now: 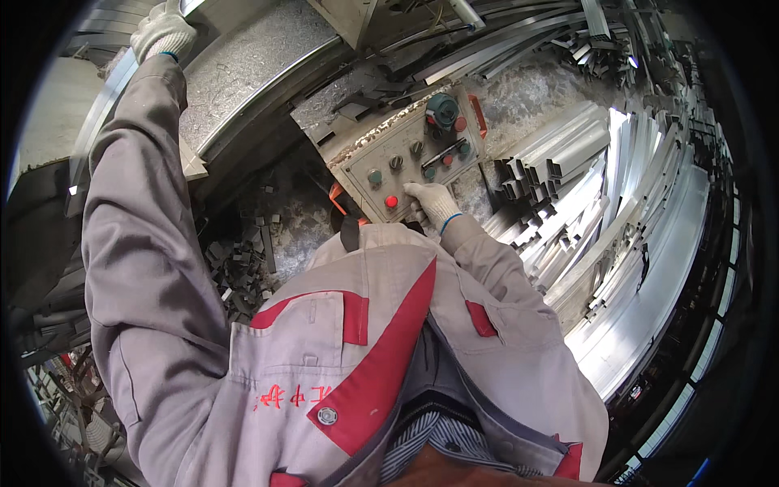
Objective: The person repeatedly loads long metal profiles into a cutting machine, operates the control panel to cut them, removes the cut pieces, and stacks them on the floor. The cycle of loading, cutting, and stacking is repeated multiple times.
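Observation:
My left hand [165, 34], in a white knitted glove, reaches far out at the upper left. Its fingers close over a long shiny metal strip [122, 77] beside a machine bed [247, 69]; the fingertips are partly hidden. My right hand [434, 204], gloved the same way, is at the near edge of a worn control panel [381, 174]. The thumb lies on the panel's face and the other fingers curl at its edge. Close to that thumb is a bright red button [391, 201]. Green buttons and black knobs sit farther across the panel.
Long silvery metal profiles [625, 219] lie stacked at the right. Small metal offcuts [235, 268] are heaped on the floor below the machine. An orange handle [477, 116] sticks out at the panel's far right end. More scrap pieces [604, 53] lie at the top right.

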The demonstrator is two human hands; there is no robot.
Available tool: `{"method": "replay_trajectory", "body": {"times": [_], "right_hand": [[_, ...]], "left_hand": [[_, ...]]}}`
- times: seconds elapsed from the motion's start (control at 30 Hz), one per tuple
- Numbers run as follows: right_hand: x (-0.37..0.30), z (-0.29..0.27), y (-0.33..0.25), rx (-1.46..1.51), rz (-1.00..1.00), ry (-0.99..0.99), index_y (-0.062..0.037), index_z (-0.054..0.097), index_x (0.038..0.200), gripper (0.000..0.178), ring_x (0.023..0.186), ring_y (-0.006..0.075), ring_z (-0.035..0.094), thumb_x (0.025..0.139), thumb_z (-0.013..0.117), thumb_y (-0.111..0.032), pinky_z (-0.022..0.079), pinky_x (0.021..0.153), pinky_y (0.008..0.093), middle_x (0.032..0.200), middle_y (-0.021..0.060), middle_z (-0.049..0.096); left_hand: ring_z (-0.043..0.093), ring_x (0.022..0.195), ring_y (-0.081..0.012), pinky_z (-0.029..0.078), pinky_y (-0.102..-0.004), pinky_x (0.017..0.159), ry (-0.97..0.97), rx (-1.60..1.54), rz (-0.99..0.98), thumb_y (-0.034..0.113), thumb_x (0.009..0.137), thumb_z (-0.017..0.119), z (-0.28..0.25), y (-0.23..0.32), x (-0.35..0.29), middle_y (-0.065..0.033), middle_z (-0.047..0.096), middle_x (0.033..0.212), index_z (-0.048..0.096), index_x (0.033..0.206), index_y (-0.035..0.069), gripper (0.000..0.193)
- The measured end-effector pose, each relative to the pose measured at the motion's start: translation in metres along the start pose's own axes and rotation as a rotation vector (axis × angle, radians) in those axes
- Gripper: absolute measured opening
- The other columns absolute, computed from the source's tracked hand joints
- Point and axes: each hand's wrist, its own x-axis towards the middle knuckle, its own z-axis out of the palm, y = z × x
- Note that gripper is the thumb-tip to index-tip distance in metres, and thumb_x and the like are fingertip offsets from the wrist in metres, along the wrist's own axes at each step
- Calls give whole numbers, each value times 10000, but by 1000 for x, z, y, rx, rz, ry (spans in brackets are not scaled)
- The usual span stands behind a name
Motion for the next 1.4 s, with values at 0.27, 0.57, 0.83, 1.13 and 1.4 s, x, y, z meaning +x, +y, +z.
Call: {"method": "replay_trajectory", "body": {"times": [0.27, 0.57, 0.83, 1.13, 1.4], "right_hand": [[-10, 3, 16, -149, -237, 82, -51, 746, 897, 398, 468, 149, 508, 1005, 827, -426, 379, 437, 334, 690, 18, 600], [-59, -36, -136, -477, -654, 236, 4, 832, 1117, 438, 770, 217, 778, 934, 846, -393, 625, 719, 390, 860, 108, 796], [-105, -11, -411, -1104, -1150, 729, -152, 454, 1692, 917, 1488, 416, 555, 897, 853, -376, 509, 1229, 501, 1620, 208, 528], [-62, 31, -586, -1621, -1236, 839, -201, 516, 1652, 857, 1488, 440, 538, 861, 845, -219, 519, 1219, 515, 1618, 204, 553], [-66, 2, -604, -1698, -1349, 688, -156, 775, 1290, 365, 1269, 379, 720, 940, 702, -81, 593, 1054, 494, 1288, 139, 765]], "left_hand": [[544, 1559, -336, 394, -544, 1279, 31, -135, 37, 432, 921, 906, -1, -3, -15, -91, 598, 1648, 440, 1714, 357, 923], [591, 1462, -299, 389, -522, 1252, 68, -220, 33, 192, 984, 775, 6, -4, -13, -66, 631, 1545, 456, 1682, 306, 776], [545, 1441, -295, 332, -512, 1304, 104, -230, 22, 238, 869, 877, 14, -2, -12, -70, 588, 1506, 470, 1682, 248, 909], [436, 1540, -311, 259, -536, 1351, 55, -225, 24, 152, 950, 723, 10, -2, -14, -77, 523, 1574, 468, 1678, 240, 776], [420, 1574, -299, 250, -530, 1364, 48, -295, 22, 121, 932, 720, 7, -2, -14, -84, 517, 1588, 491, 1641, 230, 754]]}}
